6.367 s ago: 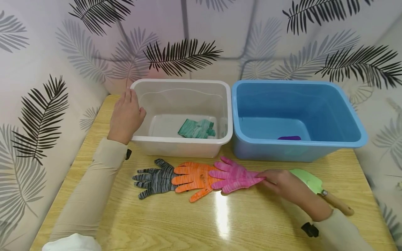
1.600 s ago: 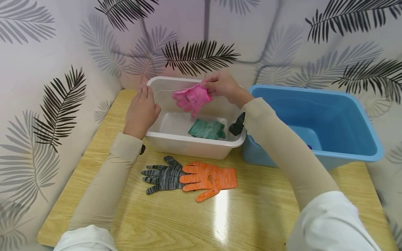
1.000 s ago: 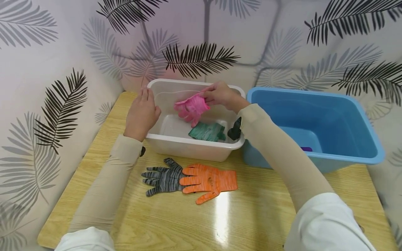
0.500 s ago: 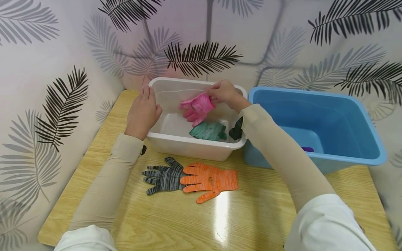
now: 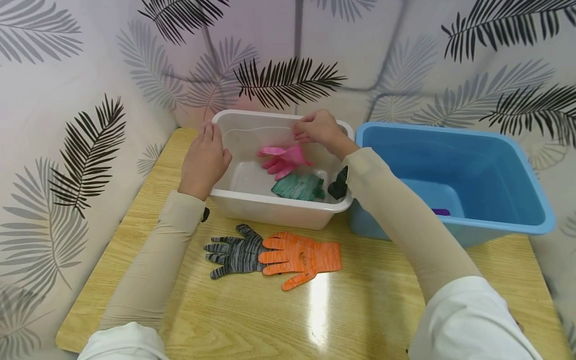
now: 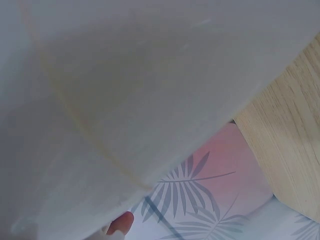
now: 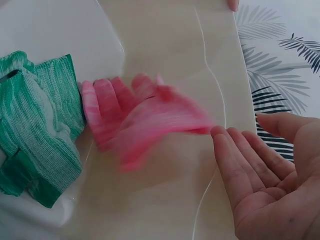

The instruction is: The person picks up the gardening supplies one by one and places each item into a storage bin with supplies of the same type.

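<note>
In the head view, a pink knit glove point(image 5: 283, 159) drops into the white bin point(image 5: 274, 204), partly over the green glove point(image 5: 299, 187) lying there. Just above it is my right hand point(image 5: 320, 131), apart from the glove. The right wrist view shows that hand's fingers extended, thumb separated, the pink glove point(image 7: 150, 117) blurred by motion near the fingertips. My left hand point(image 5: 204, 162) rests on the bin's left rim with its fingers fairly straight. A fingertip point(image 6: 121, 223) shows beside the bin wall in the left wrist view.
A grey striped glove point(image 5: 236, 251) lies partly under an orange glove point(image 5: 301, 257) on the wooden table point(image 5: 225, 315), in front of the white bin. To the right stands a blue bin point(image 5: 495, 227) with a purple item point(image 5: 441, 212) inside, mostly hidden.
My right hand took the pink glove from the table to above the white bin, lowered it, and has now let go. My left hand has stayed on the rim.
</note>
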